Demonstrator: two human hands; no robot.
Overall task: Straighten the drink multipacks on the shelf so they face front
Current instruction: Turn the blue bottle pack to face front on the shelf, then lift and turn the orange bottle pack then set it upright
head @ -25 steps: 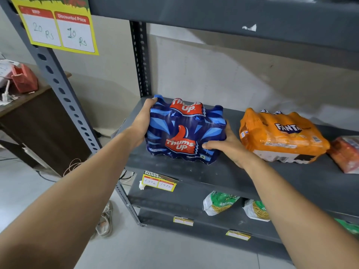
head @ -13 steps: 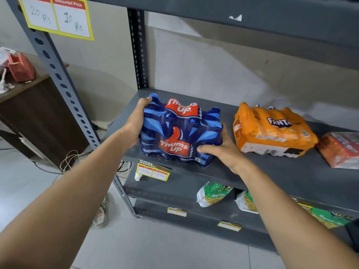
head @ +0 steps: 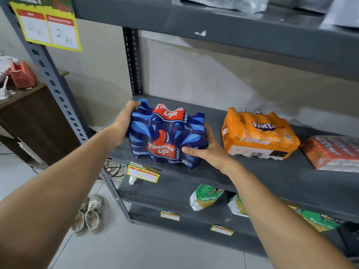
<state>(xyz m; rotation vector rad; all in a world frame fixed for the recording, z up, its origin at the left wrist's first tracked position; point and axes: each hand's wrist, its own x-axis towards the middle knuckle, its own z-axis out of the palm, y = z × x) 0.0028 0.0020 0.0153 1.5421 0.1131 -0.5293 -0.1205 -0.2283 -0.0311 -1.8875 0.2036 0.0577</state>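
A blue Thums Up multipack (head: pixel 165 136) sits at the left end of the grey shelf (head: pixel 262 177), its logo turned towards me. My left hand (head: pixel 124 121) grips its left side with the fingers over the top corner. My right hand (head: pixel 206 150) presses against its right lower side, thumb on the front face. To the right lies an orange Fanta multipack (head: pixel 258 134), angled slightly. Further right, a red-orange multipack (head: pixel 334 154) is cut off by the frame edge.
Snack bags (head: pixel 206 197) lie on the lower shelf. Yellow price tags (head: pixel 143 172) hang on the shelf edges. The slotted upright post (head: pixel 58 90) stands at left with a price poster (head: pixel 48 26). Shoes (head: pixel 91 214) and cables lie on the floor. A brown desk (head: pixel 29 117) is at far left.
The blue pack has stayed between both hands in nearly the same pose. My head has tilted up a little, so the shelf sits lower in view.
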